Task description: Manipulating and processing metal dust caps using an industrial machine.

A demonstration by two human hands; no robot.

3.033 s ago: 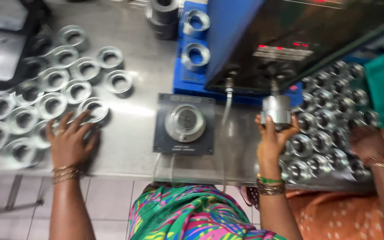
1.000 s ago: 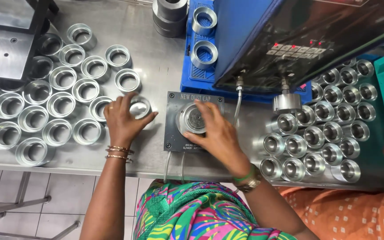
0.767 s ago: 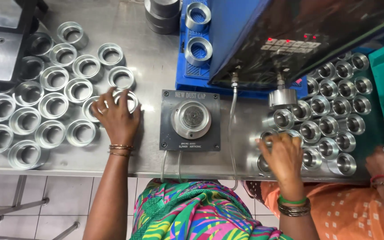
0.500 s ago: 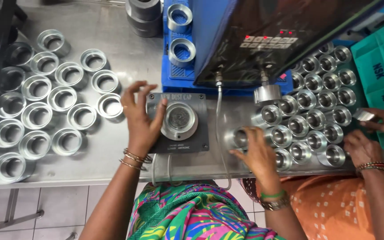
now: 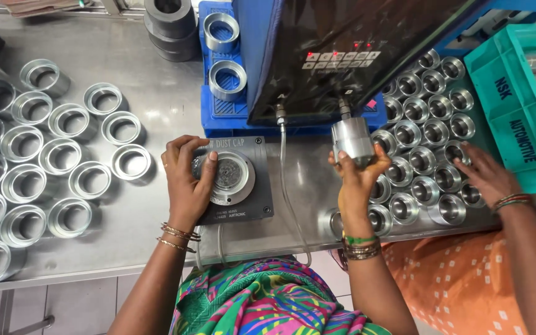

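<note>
Left hand [image 5: 187, 183] presses a metal ring [image 5: 226, 175] onto the grey fixture plate [image 5: 262, 186]; right hand [image 5: 356, 180] clamps a steel cylinder [image 5: 353, 140], seemingly at the gauge probe. Unprocessed rings [image 5: 63, 158] crowd the left, finished ones [image 5: 423, 155] the right.

Round metal part [image 5: 229, 175] seated in fixture, silver cylinder [image 5: 353, 139] upright, held

Steel desk [image 5: 156, 118]: open metal rings [image 5: 63, 155] spread across its left part; dark fixture plate [image 5: 237, 180] set at centre; blue base [image 5: 218, 80] behind it; machined cups [image 5: 429, 142] packed close at right; teal crate [image 5: 516, 105] at far right.
</note>
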